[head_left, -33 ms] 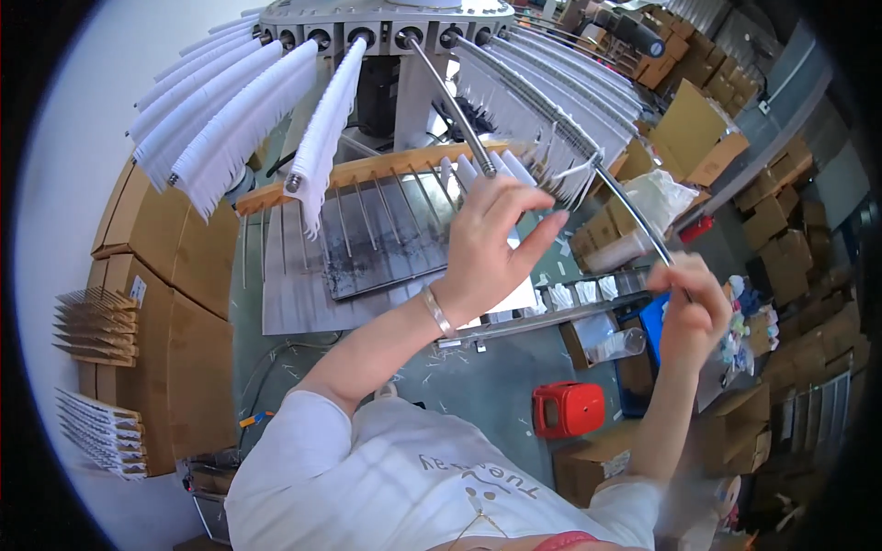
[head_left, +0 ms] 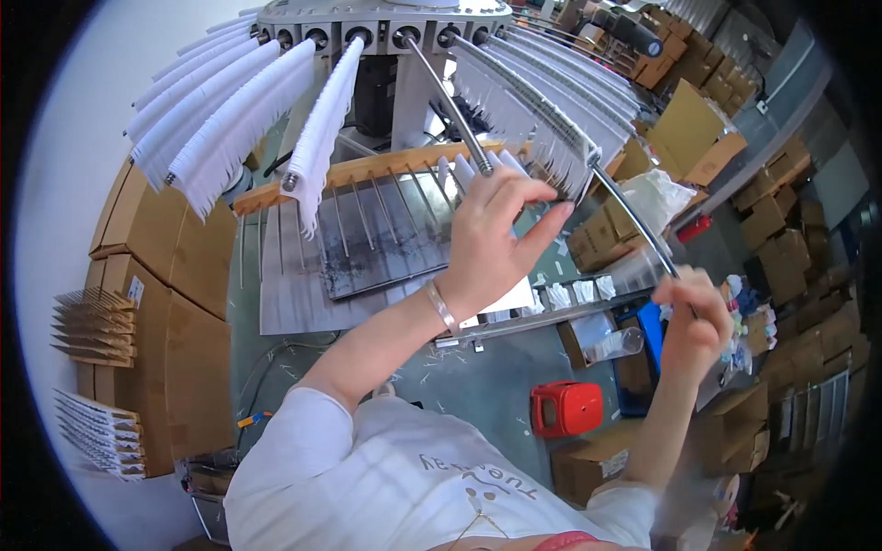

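Closest in, the right hand (head_left: 694, 312) has its grip clenched around the steel rod (head_left: 638, 220), slightly lower than an instant ago. The left hand's (head_left: 496, 234) thumb and forefinger are now right by the white fringe (head_left: 514, 108) hanging along that rod; I can't tell whether they pinch it. That work looks mid-step. Beyond, a wooden rack (head_left: 322, 179), then the machine hub (head_left: 386, 23).
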Available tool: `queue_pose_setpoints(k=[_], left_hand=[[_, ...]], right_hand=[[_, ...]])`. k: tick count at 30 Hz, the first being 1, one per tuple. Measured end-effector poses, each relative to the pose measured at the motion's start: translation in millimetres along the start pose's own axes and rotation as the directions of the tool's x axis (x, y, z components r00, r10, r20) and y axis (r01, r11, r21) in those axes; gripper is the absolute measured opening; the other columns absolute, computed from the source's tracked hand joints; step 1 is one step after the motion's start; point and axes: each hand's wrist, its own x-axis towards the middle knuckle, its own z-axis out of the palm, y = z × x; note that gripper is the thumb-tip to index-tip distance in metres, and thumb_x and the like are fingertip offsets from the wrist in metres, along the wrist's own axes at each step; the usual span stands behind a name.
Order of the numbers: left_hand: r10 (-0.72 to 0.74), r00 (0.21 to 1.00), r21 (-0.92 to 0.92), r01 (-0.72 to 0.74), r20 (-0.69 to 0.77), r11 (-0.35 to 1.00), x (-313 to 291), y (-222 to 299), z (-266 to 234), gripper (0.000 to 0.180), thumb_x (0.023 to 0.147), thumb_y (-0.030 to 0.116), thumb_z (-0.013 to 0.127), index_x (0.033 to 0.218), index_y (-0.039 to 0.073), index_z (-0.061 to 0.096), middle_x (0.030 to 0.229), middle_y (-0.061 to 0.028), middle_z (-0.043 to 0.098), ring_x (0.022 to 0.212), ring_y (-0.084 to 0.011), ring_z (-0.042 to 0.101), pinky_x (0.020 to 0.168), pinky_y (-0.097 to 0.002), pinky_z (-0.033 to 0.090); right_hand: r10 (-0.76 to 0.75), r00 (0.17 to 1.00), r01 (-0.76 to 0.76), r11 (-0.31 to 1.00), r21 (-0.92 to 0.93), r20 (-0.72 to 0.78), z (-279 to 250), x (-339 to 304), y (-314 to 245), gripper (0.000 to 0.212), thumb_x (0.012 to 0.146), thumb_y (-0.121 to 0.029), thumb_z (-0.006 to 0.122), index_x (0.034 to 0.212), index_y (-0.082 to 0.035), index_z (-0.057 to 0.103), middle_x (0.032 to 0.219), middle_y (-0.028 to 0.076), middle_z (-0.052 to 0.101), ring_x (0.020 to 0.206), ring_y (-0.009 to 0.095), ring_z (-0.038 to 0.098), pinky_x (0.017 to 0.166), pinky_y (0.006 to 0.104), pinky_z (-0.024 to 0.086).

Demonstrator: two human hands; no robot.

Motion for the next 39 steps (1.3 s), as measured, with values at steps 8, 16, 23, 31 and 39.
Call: queue_pose_setpoints(k=[8, 16, 23, 31, 39], left_hand=[[0.106, 0.987, -0.018, -0.109, -0.117, 0.994, 9.7, 7.7, 17.7, 0.031, 0.072, 0.015, 0.076, 0.093, 0.006, 0.055, 0.080, -0.0065, 0.049, 0.069, -0.0199, 0.048, 0.058, -0.0299, 0.041], [0.117, 0.993, 0.250, -0.117, 0.014, 0.961, 34.7, 22.3, 16.9, 0.038, 0.079, 0.020, 0.070, 0.112, 0.004, 0.057, 0.083, -0.0058, 0.042, 0.067, -0.0175, 0.043, 0.056, -0.0278, 0.037], [-0.013, 0.999, 0.285, 0.002, 0.038, 0.958, -3.1, 27.3, 11.2, 0.028, 0.078, 0.020, 0.068, 0.098, 0.005, 0.056, 0.077, -0.0095, 0.044, 0.069, -0.0252, 0.050, 0.055, -0.0350, 0.043], [0.071, 0.997, 0.318, -0.058, -0.029, 0.946, 6.1, 19.1, 19.2, 0.020, 0.079, 0.019, 0.067, 0.084, 0.005, 0.055, 0.073, -0.0084, 0.048, 0.069, -0.0264, 0.053, 0.056, -0.0363, 0.044], [-0.015, 0.999, 0.330, -0.001, 0.046, 0.944, -5.6, 8.8, 23.1, 0.017, 0.083, 0.017, 0.064, 0.083, 0.004, 0.054, 0.071, -0.0078, 0.049, 0.066, -0.0263, 0.053, 0.054, -0.0357, 0.044]], right_hand=[[-0.006, 0.978, -0.003, 0.999, -0.039, -0.207, -29.0, -63.9, -46.5, 0.046, 0.083, -0.049, 0.061, 0.088, -0.003, 0.062, 0.072, 0.007, 0.054, 0.065, 0.017, 0.048, 0.066, 0.0330, 0.037], [-0.045, 0.985, 0.020, 0.989, -0.147, -0.166, -42.3, -77.6, -51.0, 0.042, 0.084, -0.046, 0.060, 0.087, -0.004, 0.061, 0.073, 0.010, 0.058, 0.067, 0.021, 0.051, 0.075, 0.0409, 0.037], [-0.183, 0.970, 0.140, 0.958, -0.250, -0.161, -43.0, -84.2, -54.0, 0.047, 0.085, -0.051, 0.057, 0.091, -0.005, 0.061, 0.066, 0.008, 0.060, 0.066, 0.022, 0.051, 0.067, 0.0400, 0.036], [-0.231, 0.961, 0.166, 0.923, -0.347, -0.153, -39.2, -87.6, -58.5, 0.045, 0.088, -0.048, 0.054, 0.095, -0.004, 0.062, 0.069, 0.011, 0.063, 0.066, 0.024, 0.053, 0.068, 0.0416, 0.036], [-0.218, 0.952, 0.130, 0.924, -0.359, -0.217, -36.7, -95.2, -53.5, 0.043, 0.089, -0.044, 0.053, 0.098, -0.003, 0.062, 0.073, 0.013, 0.064, 0.068, 0.026, 0.053, 0.072, 0.0456, 0.039]])
